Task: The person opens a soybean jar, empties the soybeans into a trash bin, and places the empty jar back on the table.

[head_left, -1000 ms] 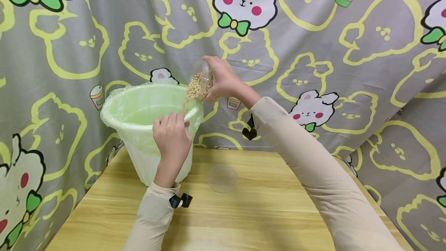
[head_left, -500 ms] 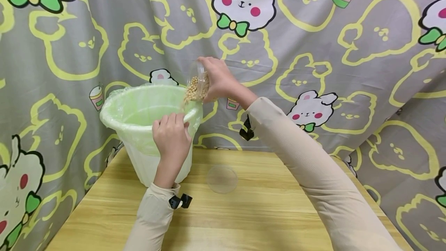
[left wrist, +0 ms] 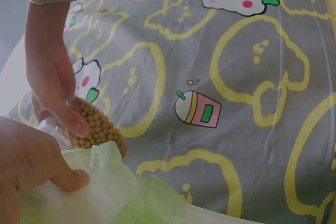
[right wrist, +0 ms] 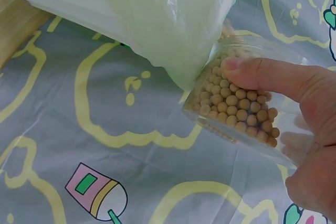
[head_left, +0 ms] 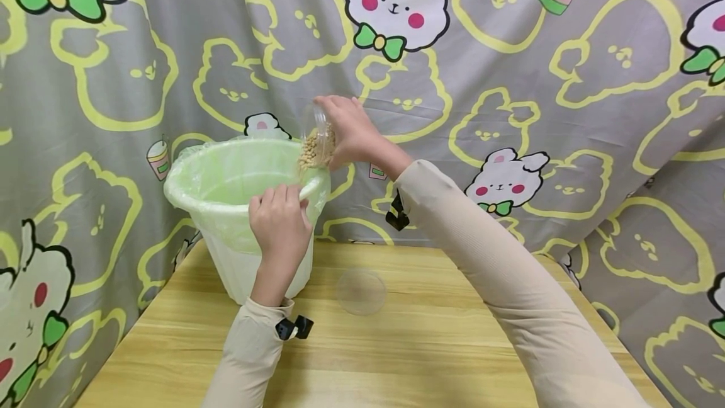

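At 2 o'clock, bin rim (head_left: 218, 207): jar (head_left: 314, 119) tipped inward, beans (right wrist: 239, 103) at opening
Right hand (head_left: 355, 132): curled round jar
Left hand (head_left: 280, 224): gripping rim, 5 o'clock
Pour: best slow, opening inside rim

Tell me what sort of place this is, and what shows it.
Probably a curtained-off indoor workspace, perhaps set up for recording: a cartoon-print curtain hangs behind and to both sides of a wood-grain table, and small black devices sit at the person's wrists.
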`<state>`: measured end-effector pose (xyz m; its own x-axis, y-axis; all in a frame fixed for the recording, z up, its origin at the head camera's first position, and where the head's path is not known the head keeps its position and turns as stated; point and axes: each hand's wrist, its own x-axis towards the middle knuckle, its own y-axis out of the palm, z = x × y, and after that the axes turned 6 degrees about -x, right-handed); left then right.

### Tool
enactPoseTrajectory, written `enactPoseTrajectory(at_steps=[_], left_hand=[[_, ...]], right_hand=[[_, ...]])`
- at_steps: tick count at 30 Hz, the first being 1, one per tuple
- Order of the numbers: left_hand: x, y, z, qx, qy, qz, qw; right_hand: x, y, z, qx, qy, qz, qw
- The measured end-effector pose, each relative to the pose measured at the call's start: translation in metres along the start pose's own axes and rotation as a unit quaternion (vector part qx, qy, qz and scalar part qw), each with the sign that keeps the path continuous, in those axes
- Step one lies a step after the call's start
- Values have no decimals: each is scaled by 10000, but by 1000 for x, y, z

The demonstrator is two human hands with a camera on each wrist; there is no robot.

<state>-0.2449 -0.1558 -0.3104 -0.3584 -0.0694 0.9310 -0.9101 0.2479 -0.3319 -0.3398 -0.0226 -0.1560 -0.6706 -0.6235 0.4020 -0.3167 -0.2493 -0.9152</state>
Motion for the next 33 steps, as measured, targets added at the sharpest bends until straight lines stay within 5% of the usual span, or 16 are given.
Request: enactPoseTrajectory(at_steps=[33], left_hand=[[0, 0, -1, 7, -39, -78, 10000]], right_hand=[[-1, 7, 16, -872, -696, -218, 9935]])
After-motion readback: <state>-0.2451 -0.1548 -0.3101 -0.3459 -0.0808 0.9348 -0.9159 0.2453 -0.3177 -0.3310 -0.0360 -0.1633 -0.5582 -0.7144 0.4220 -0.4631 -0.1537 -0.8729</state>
